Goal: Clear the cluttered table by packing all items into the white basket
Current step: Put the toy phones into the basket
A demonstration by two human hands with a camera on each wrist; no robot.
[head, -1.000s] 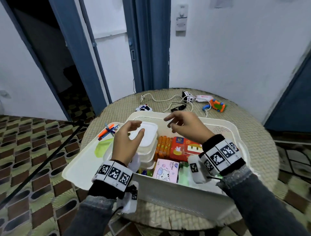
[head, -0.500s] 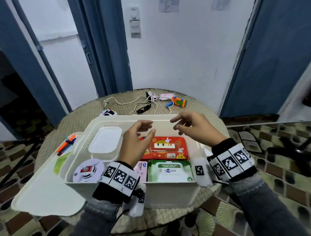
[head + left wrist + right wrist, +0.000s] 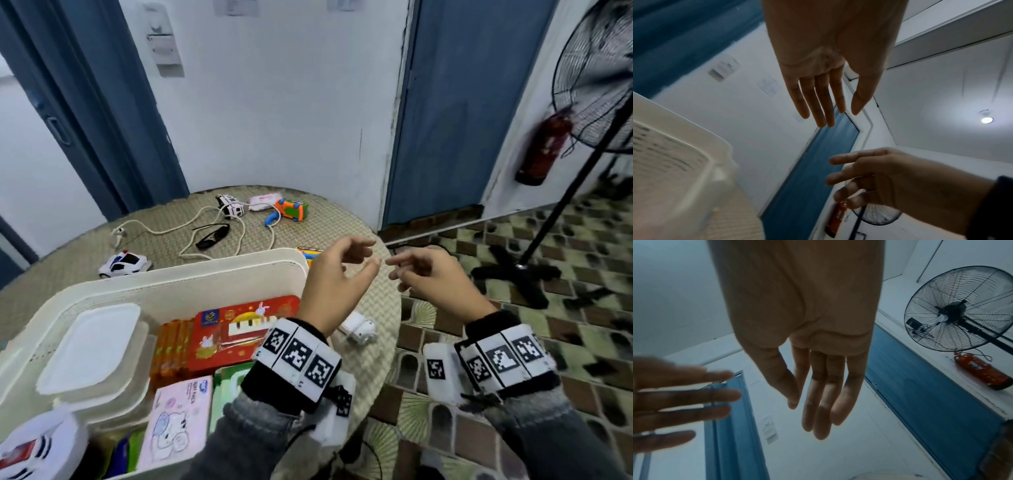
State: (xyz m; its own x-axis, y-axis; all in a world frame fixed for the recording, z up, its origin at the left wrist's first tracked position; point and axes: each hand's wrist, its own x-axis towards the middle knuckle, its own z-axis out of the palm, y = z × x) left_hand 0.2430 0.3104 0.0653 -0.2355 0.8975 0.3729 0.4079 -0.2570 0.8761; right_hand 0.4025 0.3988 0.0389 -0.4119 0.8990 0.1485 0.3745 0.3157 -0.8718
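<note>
The white basket (image 3: 191,274) fills the lower left of the head view, holding a white lidded tub (image 3: 90,346), a red box (image 3: 239,329), a pink tissue pack (image 3: 178,421) and more. My left hand (image 3: 342,274) hovers empty just past the basket's right corner, fingers relaxed. My right hand (image 3: 424,274) hangs empty beside it, over the table's right edge. The wrist views show both the left hand (image 3: 824,91) and the right hand (image 3: 818,386) with loose straight fingers. A small white object (image 3: 359,327) lies on the table under my left wrist.
On the round woven table (image 3: 164,240) behind the basket lie a toy police car (image 3: 123,263), black sunglasses (image 3: 212,235), a white cable (image 3: 191,222), a small white toy (image 3: 233,207), a pink pack (image 3: 263,202) and an orange toy gun (image 3: 287,212). A standing fan (image 3: 596,78) and a fire extinguisher (image 3: 541,147) are at the right.
Both hands left the basket's inside and swung right, past its right corner. The head view turned right with them. Nothing was picked up.
</note>
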